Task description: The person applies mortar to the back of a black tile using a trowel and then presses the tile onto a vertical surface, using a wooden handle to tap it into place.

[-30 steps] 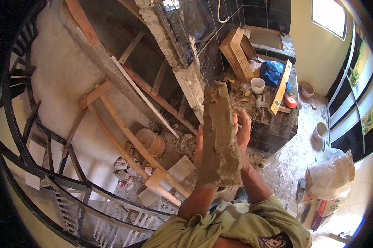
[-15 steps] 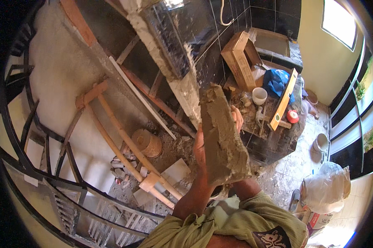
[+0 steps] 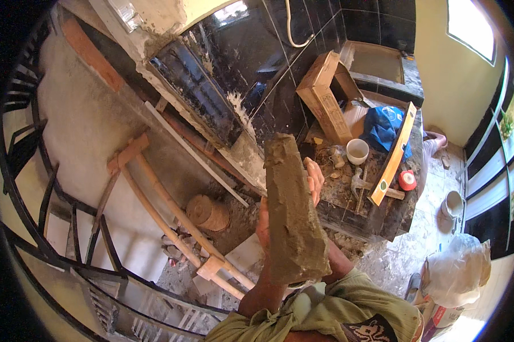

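A long narrow piece (image 3: 295,222) coated thickly with rough grey-brown mortar is held lengthwise in front of me, below the chipped edge of a black-tiled wall (image 3: 197,97). My left hand (image 3: 262,222) grips its left side, the fingers mostly hidden behind it. My right hand (image 3: 314,180) is closed on the right side near the upper part, fingertips showing beside the mortar. Just to the right, a dirty black counter (image 3: 348,219) carries a cardboard box (image 3: 318,100), white cup (image 3: 357,151), blue bag (image 3: 379,128), hammer (image 3: 391,191), yellow level (image 3: 395,151) and red round item (image 3: 407,180).
A bamboo ladder (image 3: 166,214) leans at left beside black railings (image 3: 46,199). A bucket (image 3: 207,212) and rubble lie below. At right are another person's arm (image 3: 437,141) behind the counter, a white pail (image 3: 451,204) and a plastic-covered sack (image 3: 455,268).
The coated piece and both hands have shifted lower and slightly left in the view, and more of the tiled wall shows. The other person's arm has come into sight behind the counter.
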The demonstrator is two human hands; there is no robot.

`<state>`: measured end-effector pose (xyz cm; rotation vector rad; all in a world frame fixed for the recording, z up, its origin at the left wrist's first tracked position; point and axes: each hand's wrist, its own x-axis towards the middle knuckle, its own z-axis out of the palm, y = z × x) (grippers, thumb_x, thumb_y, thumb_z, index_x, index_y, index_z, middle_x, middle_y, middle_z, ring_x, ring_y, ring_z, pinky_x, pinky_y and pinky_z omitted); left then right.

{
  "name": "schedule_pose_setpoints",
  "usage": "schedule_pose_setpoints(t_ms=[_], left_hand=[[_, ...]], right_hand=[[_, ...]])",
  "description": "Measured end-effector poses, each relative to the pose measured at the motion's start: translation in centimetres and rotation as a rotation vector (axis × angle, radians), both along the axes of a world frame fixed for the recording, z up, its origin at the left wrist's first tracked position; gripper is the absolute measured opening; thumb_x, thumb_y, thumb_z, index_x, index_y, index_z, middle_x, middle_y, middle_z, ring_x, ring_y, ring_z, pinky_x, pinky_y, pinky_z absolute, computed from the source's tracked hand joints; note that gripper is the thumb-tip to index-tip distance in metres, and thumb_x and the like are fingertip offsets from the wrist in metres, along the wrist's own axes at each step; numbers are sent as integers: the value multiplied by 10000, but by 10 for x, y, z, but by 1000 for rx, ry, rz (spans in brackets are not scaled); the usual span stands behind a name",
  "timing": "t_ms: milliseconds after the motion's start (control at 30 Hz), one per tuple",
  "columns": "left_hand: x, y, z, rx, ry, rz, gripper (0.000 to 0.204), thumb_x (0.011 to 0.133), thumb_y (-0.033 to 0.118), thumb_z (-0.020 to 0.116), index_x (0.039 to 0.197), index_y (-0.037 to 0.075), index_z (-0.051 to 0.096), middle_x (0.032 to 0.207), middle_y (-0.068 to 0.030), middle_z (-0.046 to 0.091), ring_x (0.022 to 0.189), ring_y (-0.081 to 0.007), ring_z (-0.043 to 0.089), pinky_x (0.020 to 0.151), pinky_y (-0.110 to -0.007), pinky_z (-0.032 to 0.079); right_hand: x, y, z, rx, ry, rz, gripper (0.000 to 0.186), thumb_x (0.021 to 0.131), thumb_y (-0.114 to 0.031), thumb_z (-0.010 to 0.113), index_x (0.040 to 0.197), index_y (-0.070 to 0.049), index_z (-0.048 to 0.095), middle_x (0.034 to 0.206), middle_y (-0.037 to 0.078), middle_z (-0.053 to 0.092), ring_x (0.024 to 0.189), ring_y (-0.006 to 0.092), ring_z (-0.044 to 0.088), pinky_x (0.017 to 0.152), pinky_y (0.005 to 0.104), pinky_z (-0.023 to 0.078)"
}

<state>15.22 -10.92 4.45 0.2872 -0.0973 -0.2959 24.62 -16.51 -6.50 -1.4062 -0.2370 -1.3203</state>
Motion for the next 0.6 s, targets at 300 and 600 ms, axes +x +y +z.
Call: schedule_pose_setpoints(t_ms=[300,600], left_hand=[[-3,-26,-9,102,-148,138,493,998,309,490,1369,-6,408,1300,-157,504,1164,-249,527,993,-388,444],[-17,-23,-10,199,-274,335,514,991,343,510,1375,14,415,1300,-125,520,1152,-225,548,967,-382,472]], right_hand=[[7,-27,13,-105,73,-20,510,932,-174,561,1401,-63,394,1372,210,434,1232,345,462,954,439,470],[2,-15,27,-110,167,47,523,912,-187,585,1386,-60,403,1355,208,445,1219,348,470,948,443,469]])
